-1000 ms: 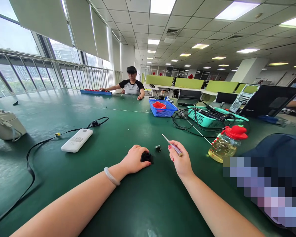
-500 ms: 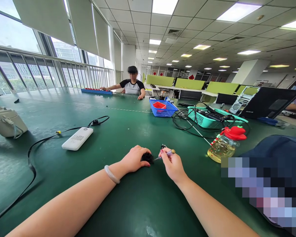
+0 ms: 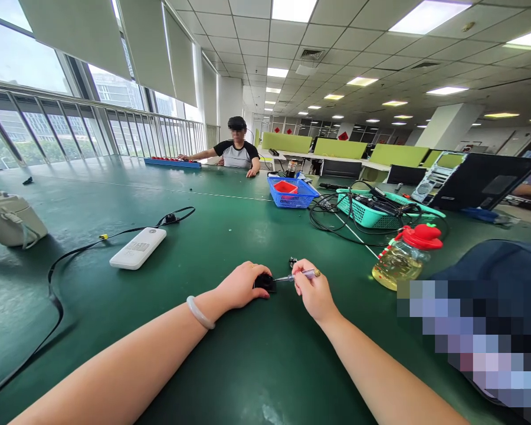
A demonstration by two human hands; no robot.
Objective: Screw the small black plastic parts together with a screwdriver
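Observation:
My left hand [image 3: 239, 285] rests on the green table [image 3: 230, 366], its fingers closed over a small black part [image 3: 264, 282] that it pins to the tabletop. My right hand [image 3: 312, 293] pinches a thin screwdriver [image 3: 297, 275] with a clear handle. The shaft lies nearly level and its tip meets the black part's right side. Just beyond the screwdriver lies a second tiny black piece [image 3: 292, 261] on the table. A pale bangle [image 3: 199, 313] circles my left wrist.
A white power bank [image 3: 137, 248] with a black cable [image 3: 57, 265] lies to the left, a beige bag [image 3: 9, 220] beyond it. To the right stand a red-lidded bottle [image 3: 406, 254], a teal basket [image 3: 371, 211] of cables and a blue basket [image 3: 291, 193]. Another person [image 3: 236, 152] sits at the far edge.
My right hand swung the screwdriver down from pointing up and away, bringing its tip to the black part under my left hand. My left hand stayed put.

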